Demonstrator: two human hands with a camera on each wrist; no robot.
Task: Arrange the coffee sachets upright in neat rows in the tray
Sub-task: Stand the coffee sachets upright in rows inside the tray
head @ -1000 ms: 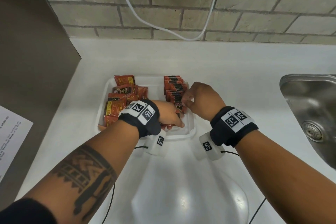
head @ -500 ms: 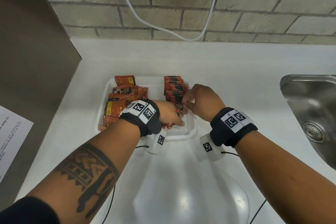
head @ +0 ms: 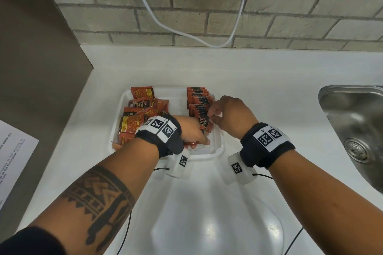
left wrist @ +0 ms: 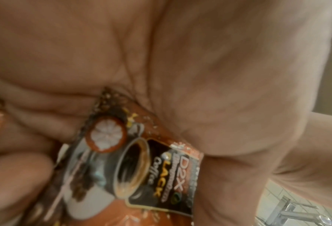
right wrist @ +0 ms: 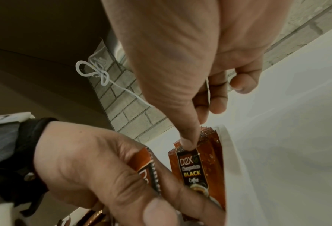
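A white tray (head: 219, 147) sits on the white counter. Loose red-orange coffee sachets (head: 141, 114) lie jumbled in its left half. A row of upright sachets (head: 199, 99) stands along its right side. My right hand (head: 214, 115) pinches the top of the front upright sachet (right wrist: 192, 169), thumb pressed on its edge. My left hand (head: 194, 132) is low in the tray's near middle, fingers curled round a sachet (left wrist: 141, 168), which also shows beside the row (right wrist: 145, 166). How many sachets the left hand holds is hidden.
A steel sink (head: 356, 130) is sunk into the counter at the right. A brown panel (head: 41, 47) with a paper sheet (head: 12, 161) bounds the left. A white cable (head: 186, 33) hangs on the brick wall behind. A glossy clear dome (head: 207, 223) lies near me.
My right hand has shifted slightly at the front of the row, and the front sachet's label shows more. The left hand has stayed almost still.
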